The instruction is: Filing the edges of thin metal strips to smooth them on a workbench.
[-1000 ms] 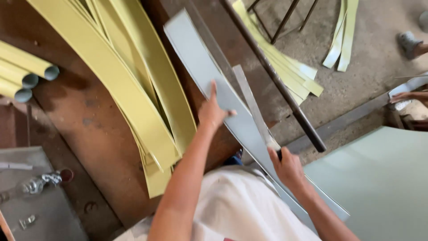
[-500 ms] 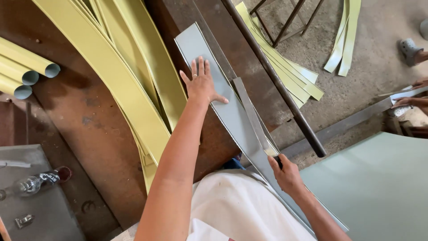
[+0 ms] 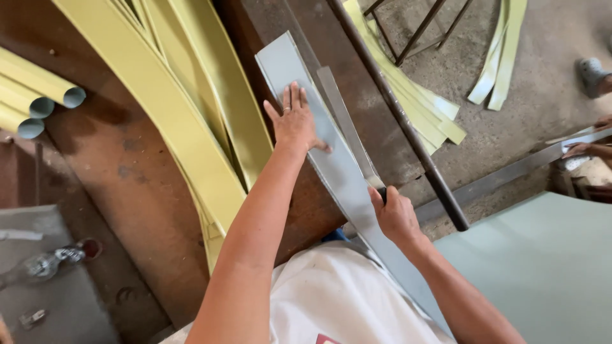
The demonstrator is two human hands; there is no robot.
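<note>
A long grey metal strip (image 3: 338,165) lies slantwise across a worn, rust-brown workbench (image 3: 146,191), running from the bench's far side down toward the person's white shirt (image 3: 331,306) and past it off the near edge. The left hand (image 3: 294,121) rests flat on the far part of the strip, fingers stretched out and close together, thumb spread to the side; it grips nothing, only presses down. The right hand (image 3: 394,213) sits at the strip's right edge, nearer the body, with its fingers curled tight around a dark handle; what the handle belongs to is mostly hidden, though a narrower grey blade-like bar (image 3: 344,121) runs from that hand along the strip's right side toward the far end.

Left of the strip, a sheaf of long pale-yellow strips (image 3: 185,127) curves across the bench, touching or nearly touching the strip's left edge near its far end. Farther left of the strip, at the bench's edge, three pale-yellow tubes (image 3: 38,95) lie side by side with open ends showing. Below them, a grey plate (image 3: 57,299) carries small shiny metal fittings.

Right of the strip, a dark steel bar (image 3: 408,127) borders the bench. Beyond it is a dusty concrete floor (image 3: 542,83) with more yellow offcuts (image 3: 421,102) scattered on it and a thin dark metal frame. A large pale-green sheet (image 3: 548,274) fills the space lower right of the strip. At the far right edge another person's hand (image 3: 583,150) touches a grey bar, and a shoe (image 3: 593,73) shows above it.
</note>
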